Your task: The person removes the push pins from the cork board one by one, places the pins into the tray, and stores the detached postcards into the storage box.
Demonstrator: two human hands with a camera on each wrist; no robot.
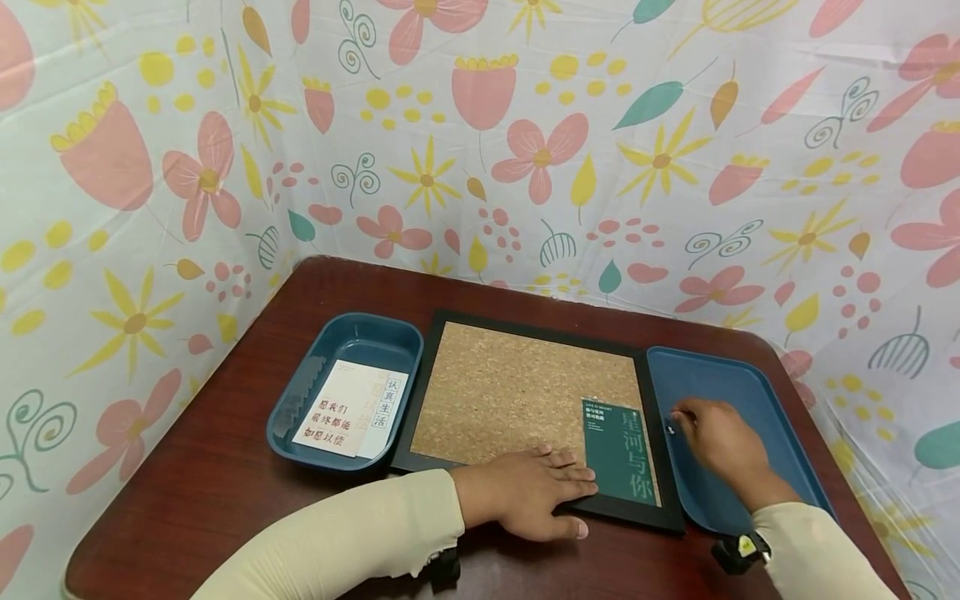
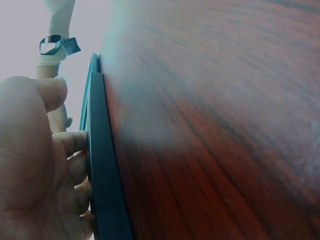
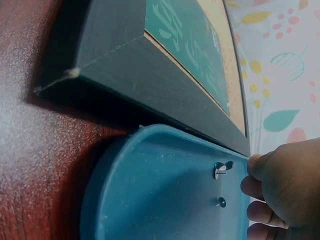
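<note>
My left hand (image 1: 528,492) lies flat, fingers spread, across the near edge of a black-framed cork board (image 1: 517,383). Its fingertips reach the lower left of a green card (image 1: 618,450) with white lettering, which sits at the board's right side. My right hand (image 1: 723,442) is over the left side of a shallow blue tray (image 1: 750,392), fingers curled and thumb close to the index finger. I cannot tell whether it pinches anything. In the right wrist view, several metal thumbtacks (image 3: 220,170) lie in the tray near the fingertips (image 3: 254,162).
Left of the board stands a deeper blue tray (image 1: 345,333) with printed cards (image 1: 337,408) in it. All of this rests on a dark red wooden table (image 1: 187,483). Flower-patterned cloth (image 1: 420,108) hangs behind and beside the table.
</note>
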